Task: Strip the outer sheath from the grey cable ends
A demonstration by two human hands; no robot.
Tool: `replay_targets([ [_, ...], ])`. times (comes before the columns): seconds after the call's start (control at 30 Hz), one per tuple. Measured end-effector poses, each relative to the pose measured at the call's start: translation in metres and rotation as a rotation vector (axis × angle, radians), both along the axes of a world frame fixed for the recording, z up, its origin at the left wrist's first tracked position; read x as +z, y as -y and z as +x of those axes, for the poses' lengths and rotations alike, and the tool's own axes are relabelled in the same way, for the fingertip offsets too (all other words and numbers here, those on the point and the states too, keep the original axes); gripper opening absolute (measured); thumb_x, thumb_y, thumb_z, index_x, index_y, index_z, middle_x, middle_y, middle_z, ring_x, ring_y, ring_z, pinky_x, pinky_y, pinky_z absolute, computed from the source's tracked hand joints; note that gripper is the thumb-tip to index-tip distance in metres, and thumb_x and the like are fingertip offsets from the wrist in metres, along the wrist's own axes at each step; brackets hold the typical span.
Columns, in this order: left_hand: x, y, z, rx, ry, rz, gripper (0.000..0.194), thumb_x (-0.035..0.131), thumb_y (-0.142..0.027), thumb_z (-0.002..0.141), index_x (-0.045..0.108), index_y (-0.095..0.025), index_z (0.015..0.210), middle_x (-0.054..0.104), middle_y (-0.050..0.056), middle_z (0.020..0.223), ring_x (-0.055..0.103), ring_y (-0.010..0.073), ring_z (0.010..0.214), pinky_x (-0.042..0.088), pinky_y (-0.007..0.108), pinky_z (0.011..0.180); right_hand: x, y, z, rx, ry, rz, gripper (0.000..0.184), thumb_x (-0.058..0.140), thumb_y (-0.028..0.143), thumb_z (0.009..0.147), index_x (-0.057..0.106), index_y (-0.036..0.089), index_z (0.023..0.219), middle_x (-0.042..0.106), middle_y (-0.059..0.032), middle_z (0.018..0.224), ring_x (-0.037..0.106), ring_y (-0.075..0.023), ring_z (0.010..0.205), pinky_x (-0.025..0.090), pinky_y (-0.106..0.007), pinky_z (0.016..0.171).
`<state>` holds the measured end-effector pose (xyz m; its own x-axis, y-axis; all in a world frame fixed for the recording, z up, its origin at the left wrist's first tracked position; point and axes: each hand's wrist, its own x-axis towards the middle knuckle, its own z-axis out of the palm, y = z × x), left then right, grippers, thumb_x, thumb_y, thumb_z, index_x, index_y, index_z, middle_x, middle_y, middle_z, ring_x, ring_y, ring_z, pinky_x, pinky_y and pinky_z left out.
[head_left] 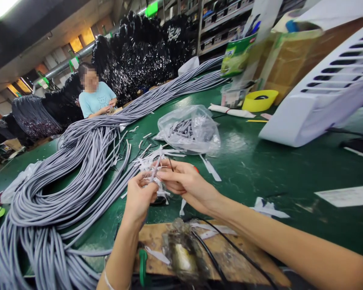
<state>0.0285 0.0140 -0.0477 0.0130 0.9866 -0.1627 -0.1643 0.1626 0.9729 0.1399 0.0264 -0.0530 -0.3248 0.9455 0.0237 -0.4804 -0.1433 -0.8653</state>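
Observation:
Near the middle of the head view, my left hand (141, 194) is closed around a grey cable (156, 169), whose end points up between my hands. My right hand (186, 179) pinches at the same spot from the right, its fingertips by the cable end and a thin dark piece that I cannot identify. White strips (147, 163) lie just behind and below my fingers. To the left, a thick bundle of grey cables (75, 161) loops over the green table. A clear plastic bag (189, 129) with short grey pieces rests beyond my hands.
A wooden board (230, 253) with a taped device and black wires is at the near edge. On the right stand a white slotted housing (314, 88), a yellow oval container (260, 100) and a green pen tin (237, 56). Another person (97, 96) sits across the table (260, 169).

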Motion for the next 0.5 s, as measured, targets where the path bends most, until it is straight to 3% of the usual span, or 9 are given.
replay_targets([
  [0.23,0.004,-0.005,-0.011,0.144,0.147,0.048,0.012,0.058,-0.013,0.045,0.049,-0.012,0.053,0.037,-0.009,0.042,0.021,-0.0024,0.033,0.009,0.015,0.037,-0.005,-0.005,-0.001,-0.086,0.129,0.037,0.03,0.06,0.035,0.061,0.048,0.019,0.083,0.024,0.0151,0.039,0.014,-0.0023,0.033,0.009,-0.018,0.035],
  [0.4,0.006,-0.004,-0.013,0.149,0.237,0.066,0.018,0.059,-0.013,0.046,0.055,-0.01,0.062,0.05,-0.002,0.057,0.031,-0.0009,0.038,0.014,0.014,0.037,-0.012,-0.009,-0.004,-0.289,0.383,0.223,0.03,0.064,0.035,0.057,0.057,0.016,0.078,0.042,0.0072,0.052,0.037,-0.0073,0.047,0.03,-0.022,0.045],
  [0.5,0.005,-0.002,-0.01,0.125,0.247,0.077,0.027,0.056,-0.012,0.046,0.059,-0.01,0.072,0.05,-0.003,0.056,0.032,0.0006,0.039,0.016,0.015,0.038,-0.013,-0.01,-0.004,-0.232,0.411,0.286,0.027,0.065,0.034,0.055,0.062,0.015,0.075,0.056,0.0007,0.065,0.05,-0.013,0.063,0.04,-0.026,0.058],
])
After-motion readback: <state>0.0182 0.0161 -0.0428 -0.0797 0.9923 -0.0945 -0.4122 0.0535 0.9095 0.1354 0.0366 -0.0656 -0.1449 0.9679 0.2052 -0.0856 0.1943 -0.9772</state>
